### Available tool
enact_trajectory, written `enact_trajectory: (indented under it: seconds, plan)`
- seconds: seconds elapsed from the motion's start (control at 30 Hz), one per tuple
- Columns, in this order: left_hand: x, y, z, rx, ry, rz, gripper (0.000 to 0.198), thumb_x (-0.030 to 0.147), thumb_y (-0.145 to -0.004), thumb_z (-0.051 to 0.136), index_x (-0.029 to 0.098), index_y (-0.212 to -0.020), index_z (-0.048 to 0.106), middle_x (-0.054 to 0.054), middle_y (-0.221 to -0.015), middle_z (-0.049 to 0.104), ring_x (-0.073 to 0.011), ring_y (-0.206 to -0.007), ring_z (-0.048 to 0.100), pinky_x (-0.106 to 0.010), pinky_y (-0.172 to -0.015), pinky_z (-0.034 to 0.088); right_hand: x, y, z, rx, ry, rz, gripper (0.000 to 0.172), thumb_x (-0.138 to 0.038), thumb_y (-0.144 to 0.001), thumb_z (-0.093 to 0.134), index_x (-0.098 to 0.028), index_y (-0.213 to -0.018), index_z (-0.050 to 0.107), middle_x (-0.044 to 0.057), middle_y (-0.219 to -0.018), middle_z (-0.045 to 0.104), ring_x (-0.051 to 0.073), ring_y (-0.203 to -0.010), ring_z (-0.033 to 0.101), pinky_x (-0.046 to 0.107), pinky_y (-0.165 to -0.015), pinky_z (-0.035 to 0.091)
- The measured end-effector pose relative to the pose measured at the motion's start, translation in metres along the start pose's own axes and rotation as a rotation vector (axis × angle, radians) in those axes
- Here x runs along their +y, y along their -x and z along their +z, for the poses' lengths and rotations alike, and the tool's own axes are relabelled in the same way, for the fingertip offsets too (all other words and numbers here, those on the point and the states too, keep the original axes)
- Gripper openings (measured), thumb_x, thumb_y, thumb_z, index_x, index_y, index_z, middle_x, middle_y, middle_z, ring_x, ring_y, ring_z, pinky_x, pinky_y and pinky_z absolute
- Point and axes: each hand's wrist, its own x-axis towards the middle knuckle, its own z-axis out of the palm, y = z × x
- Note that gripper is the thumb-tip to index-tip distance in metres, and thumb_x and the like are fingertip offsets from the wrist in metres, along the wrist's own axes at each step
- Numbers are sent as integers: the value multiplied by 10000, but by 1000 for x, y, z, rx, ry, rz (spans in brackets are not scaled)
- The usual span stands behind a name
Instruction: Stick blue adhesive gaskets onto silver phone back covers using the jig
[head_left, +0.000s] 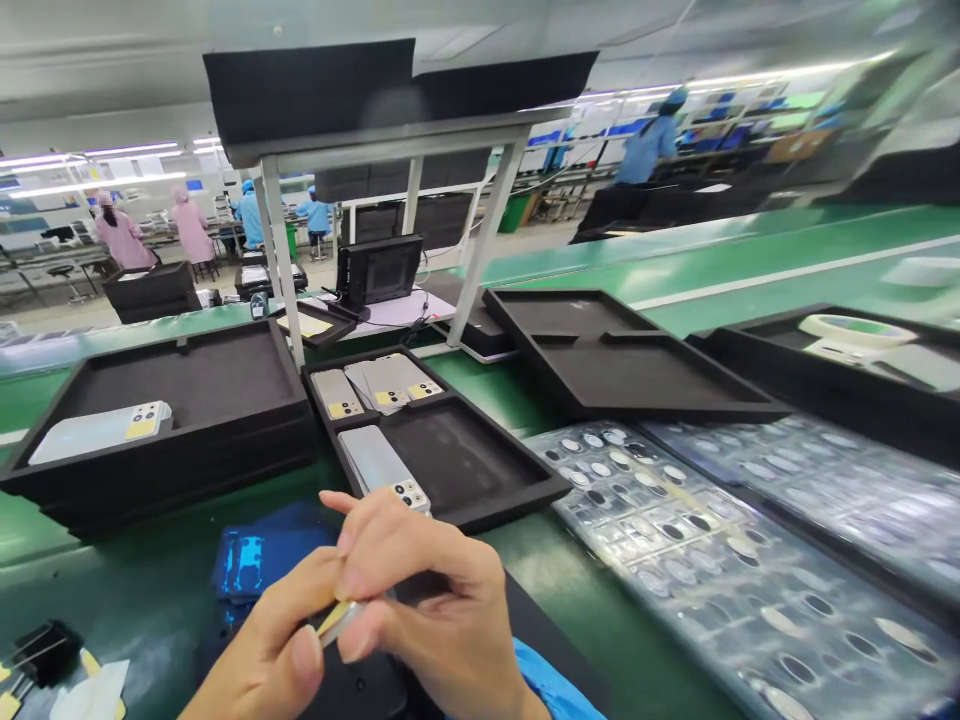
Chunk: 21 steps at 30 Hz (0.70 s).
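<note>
My left hand (262,650) and my right hand (435,610) meet at the bottom centre, fingers pinched together on a small thin yellowish piece (335,620). Just beyond them a silver phone back cover (382,468) lies in a black foam tray (465,470), camera holes toward me. Several more covers (379,385) lie in that tray's far compartments. Another cover (101,430) rests in the big black tray (187,400) on the left. A blue fixture (255,560) sits on the green bench by my left hand.
Clear blister trays of small round parts (675,530) cover the right. Black trays (600,350) and a tape roll (855,332) lie behind them. A white-legged shelf (480,240) with a small screen (379,270) stands ahead. Other people work at distant benches.
</note>
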Motion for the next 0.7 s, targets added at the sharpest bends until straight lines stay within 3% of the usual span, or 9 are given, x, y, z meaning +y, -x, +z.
enact_trajectory:
  seconds: [0.17,0.23,0.3,0.43,0.53,0.63,0.7]
  plan:
    - [1,5,0,-4,24,3,673,750,-880,483,273,-1305,693,-79,-1440,604,-335,-1373,518,-472,-1185,367,-7,0,-5,-71,-152,146,94,-366,-804,852,-293,-844,808,-19,-681,730,125,-710,681,371,-984,590]
    - [5,7,2,22,91,14,621,737,-881,507,307,-1283,705,-55,-1403,637,-320,-1351,542,-451,-1175,390,-8,1,-6,-81,-230,202,156,-315,-803,860,-309,-946,798,-17,-777,756,126,-767,703,388,-988,599]
    - [10,6,3,23,178,32,607,751,-871,508,312,-1216,747,-57,-1295,707,-322,-1257,616,-442,-1110,468,-9,2,-7,-75,-284,224,233,-282,-817,850,-324,-1032,772,-11,-880,764,132,-852,722,402,-995,602]
    - [18,2,-1,-133,210,63,660,779,-883,430,263,-1016,818,-87,-964,782,-309,-928,719,-427,-883,591,-6,5,-6,-71,-337,197,311,-247,-868,802,-364,-1143,719,-6,-1059,737,137,-1030,708,401,-1031,584]
    - [17,0,-7,-137,207,92,679,782,-884,422,264,-1118,793,-92,-1025,775,-309,-942,706,-427,-906,572,-2,7,-4,-70,-378,183,346,-238,-890,777,-385,-1191,689,1,-1149,699,148,-1105,678,425,-1040,579]
    - [12,2,-13,-117,301,109,697,793,-845,494,244,-1172,775,-116,-1080,765,-322,-971,706,-437,-934,562,2,5,-5,-48,-405,184,342,-268,-866,801,-378,-1171,693,3,-1114,689,151,-1033,695,378,-933,643]
    - [11,7,-17,-125,527,94,662,806,-779,581,262,-1084,803,-105,-970,780,-310,-885,732,-429,-849,601,5,1,-6,33,-399,187,270,-295,-881,784,-370,-1127,704,-12,-1036,695,128,-937,704,318,-850,666]
